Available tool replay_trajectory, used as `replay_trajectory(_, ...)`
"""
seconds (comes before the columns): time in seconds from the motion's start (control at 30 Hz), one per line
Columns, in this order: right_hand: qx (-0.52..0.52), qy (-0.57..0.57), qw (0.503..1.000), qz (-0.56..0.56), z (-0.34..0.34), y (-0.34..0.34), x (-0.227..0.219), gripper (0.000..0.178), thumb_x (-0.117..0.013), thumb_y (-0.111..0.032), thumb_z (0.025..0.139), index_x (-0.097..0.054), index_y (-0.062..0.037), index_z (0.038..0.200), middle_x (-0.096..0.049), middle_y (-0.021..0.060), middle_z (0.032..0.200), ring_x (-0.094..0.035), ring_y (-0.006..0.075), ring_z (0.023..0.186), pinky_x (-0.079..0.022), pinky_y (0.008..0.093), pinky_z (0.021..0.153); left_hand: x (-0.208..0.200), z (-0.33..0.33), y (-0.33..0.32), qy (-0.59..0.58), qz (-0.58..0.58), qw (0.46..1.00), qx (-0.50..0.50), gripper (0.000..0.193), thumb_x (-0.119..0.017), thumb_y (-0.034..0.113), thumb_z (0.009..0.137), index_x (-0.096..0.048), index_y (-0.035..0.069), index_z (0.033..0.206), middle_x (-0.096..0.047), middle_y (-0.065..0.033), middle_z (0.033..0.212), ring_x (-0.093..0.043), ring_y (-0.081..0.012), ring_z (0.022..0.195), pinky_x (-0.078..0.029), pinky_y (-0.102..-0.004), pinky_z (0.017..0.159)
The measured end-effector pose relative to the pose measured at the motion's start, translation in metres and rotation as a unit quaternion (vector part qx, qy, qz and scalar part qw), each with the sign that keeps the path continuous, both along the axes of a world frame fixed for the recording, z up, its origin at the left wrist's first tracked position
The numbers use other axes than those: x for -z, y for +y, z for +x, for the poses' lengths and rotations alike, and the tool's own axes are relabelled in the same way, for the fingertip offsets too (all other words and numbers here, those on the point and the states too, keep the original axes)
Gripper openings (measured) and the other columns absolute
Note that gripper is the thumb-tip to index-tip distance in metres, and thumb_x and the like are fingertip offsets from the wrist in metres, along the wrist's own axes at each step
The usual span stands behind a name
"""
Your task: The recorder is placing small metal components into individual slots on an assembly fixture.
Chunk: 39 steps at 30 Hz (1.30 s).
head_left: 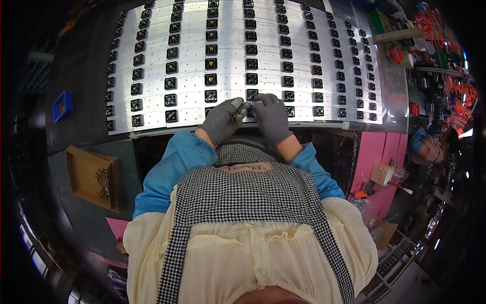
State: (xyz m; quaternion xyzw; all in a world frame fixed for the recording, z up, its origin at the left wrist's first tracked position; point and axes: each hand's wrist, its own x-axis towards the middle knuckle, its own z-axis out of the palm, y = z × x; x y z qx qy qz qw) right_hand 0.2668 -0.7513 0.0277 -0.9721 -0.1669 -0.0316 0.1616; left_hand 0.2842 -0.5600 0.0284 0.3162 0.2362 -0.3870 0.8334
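Note:
Long silvery metal strips (192, 91) lie side by side in front of me, with rows of small black square blocks (251, 79) on them. Both gloved hands are at the near edge of the strips, close together over a block mostly covered by my fingers. My left hand (218, 121) is curled, with small metal pieces that look like screws (236, 117) between its fingers. Beside it, the fingers of my right hand (274, 119) are bent and pressed together at that block. Whatever they pinch is too small to make out.
On the left are a blue tray (62, 106) and an open cardboard box (91, 178) holding many small screws. To the right, a pink surface (368, 159) bears a small carton (380, 174) and an orange tool (362, 194). Another person (430, 147) is at the far right.

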Motion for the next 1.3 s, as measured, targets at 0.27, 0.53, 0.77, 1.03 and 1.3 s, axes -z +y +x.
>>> replay_trajectory(0.27, 0.005, -0.025, 0.975, 0.219, 0.006, -0.001, -0.038, 0.017, -0.071, -0.012, 0.082, -0.067, -0.0044, 0.097, -0.064, 0.011, 0.115, -0.06, 0.0314, 0.106, -0.05, 0.0401, 0.087, 0.026, -0.008, -0.005, -0.352, 0.183, 0.914, 0.091, 0.029, -0.052, 0.023, 0.105, -0.059, 0.0, 0.12, -0.064, -0.0028, 0.101, -0.057, -0.0076, 0.085, -0.051, -0.0173, 0.068)
replay_trajectory(0.53, 0.015, -0.061, 0.975, 0.212, 0.029, -0.014, -0.013, 0.013, -0.069, -0.01, 0.083, -0.067, -0.0043, 0.094, -0.066, 0.009, 0.101, -0.062, 0.0297, 0.095, -0.049, 0.0407, 0.084, 0.02, -0.004, -0.014, -0.004, -0.043, 0.997, -0.057, 0.025, -0.059, 0.006, 0.097, -0.061, -0.007, 0.119, -0.069, -0.0092, 0.106, -0.066, -0.0146, 0.093, -0.055, -0.0206, 0.075)
replay_trajectory(0.77, -0.035, -0.057, 0.996, 0.061, 0.041, -0.013, 0.003, 0.009, -0.066, -0.011, 0.082, -0.067, -0.0085, 0.091, -0.065, 0.0062, 0.103, -0.061, 0.03, 0.097, -0.047, 0.0448, 0.085, 0.053, -0.008, -0.008, -0.209, -0.013, 0.975, -0.067, 0.031, -0.051, -0.002, 0.097, -0.056, -0.01, 0.127, -0.068, -0.0168, 0.117, -0.066, -0.0164, 0.103, -0.056, -0.021, 0.085)
replay_trajectory(1.03, -0.088, -0.037, 0.995, -0.044, 0.054, -0.007, -0.01, 0.01, -0.064, -0.014, 0.079, -0.067, -0.0092, 0.087, -0.063, 0.0044, 0.102, -0.06, 0.0271, 0.098, -0.047, 0.0427, 0.082, 0.009, 0.005, -0.008, -0.01, -0.032, 0.995, -0.095, 0.041, -0.039, 0.001, 0.1, -0.039, -0.011, 0.14, -0.056, -0.0226, 0.128, -0.059, -0.0258, 0.112, -0.054, -0.0286, 0.095)
replay_trajectory(1.3, -0.083, -0.018, 0.996, 0.002, 0.057, -0.014, -0.012, 0.007, -0.065, -0.017, 0.083, -0.068, -0.0109, 0.083, -0.065, 0.0037, 0.1, -0.061, 0.0276, 0.099, -0.048, 0.0432, 0.083, 0.029, 0.007, -0.013, -0.135, -0.066, 0.985, -0.083, 0.047, -0.039, -0.006, 0.095, -0.034, -0.013, 0.141, -0.049, -0.0269, 0.134, -0.056, -0.0318, 0.119, -0.051, -0.0347, 0.104)
